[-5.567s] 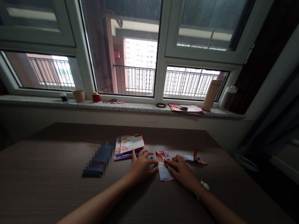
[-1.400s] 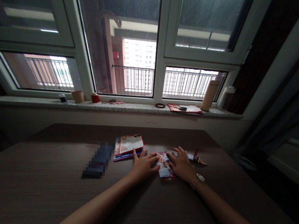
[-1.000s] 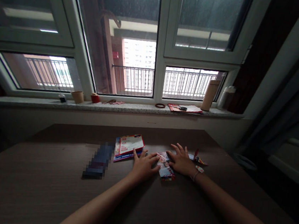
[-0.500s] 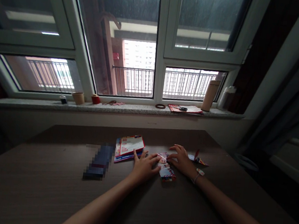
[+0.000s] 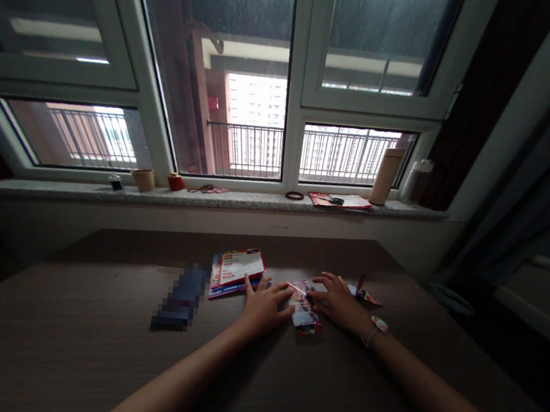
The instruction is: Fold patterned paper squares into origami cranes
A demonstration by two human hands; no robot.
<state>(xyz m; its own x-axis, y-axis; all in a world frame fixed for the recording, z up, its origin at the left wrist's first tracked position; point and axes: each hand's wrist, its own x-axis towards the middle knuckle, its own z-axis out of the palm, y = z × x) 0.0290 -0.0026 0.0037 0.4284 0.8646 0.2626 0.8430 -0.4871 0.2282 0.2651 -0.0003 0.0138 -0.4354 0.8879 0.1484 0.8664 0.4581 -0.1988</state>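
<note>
A creased strip of colourful printed paper [image 5: 303, 315] lies on the table between my two hands. My left hand [image 5: 264, 306] rests palm down with its fingers spread, the fingertips touching the paper's left edge. From the right, my right hand [image 5: 341, 303] reaches the paper's other edge with its fingertips; its fingers are apart and bent a little. A bracelet [image 5: 376, 328] circles that wrist. Just beyond the left fingers sits a stack of printed booklets or cards [image 5: 239, 269], red-bordered on top. Behind my right hand lies a small colourful paper piece [image 5: 368, 296], partly hidden.
A dark, blurred-out flat object [image 5: 181, 298] lies on the brown table [image 5: 70, 329], left of the booklets. Along the stone windowsill [image 5: 256, 200] stand a paper cup [image 5: 143, 180], a red spool-like item [image 5: 176, 182], scissors [image 5: 336, 201] on papers, a tan bottle [image 5: 387, 177] and a grey bottle [image 5: 416, 181].
My right hand has shifted slightly to the right, its wrist turning a little. My left hand and the paper strip look nearly unchanged.
</note>
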